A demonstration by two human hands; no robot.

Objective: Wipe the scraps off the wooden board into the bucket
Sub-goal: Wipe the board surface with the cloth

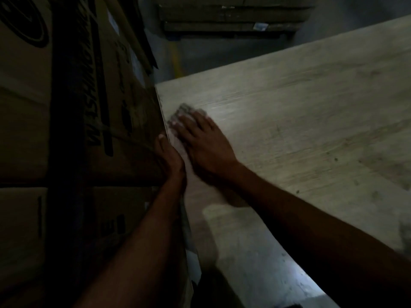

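A large pale wooden board fills the right half of the view. My right hand lies flat on it near its left edge, fingers straight, pressing a small grey heap of scraps toward that edge; the hand is blurred. My left hand sits against the board's left edge, just below the board's surface, fingers extended beside the cardboard box. Small dark specks dot the board further right. No bucket is in view.
Large cardboard boxes with black print stand tight against the board's left edge. Stacked wooden boards or pallets lie at the back, beyond a strip of grey floor. The scene is dim.
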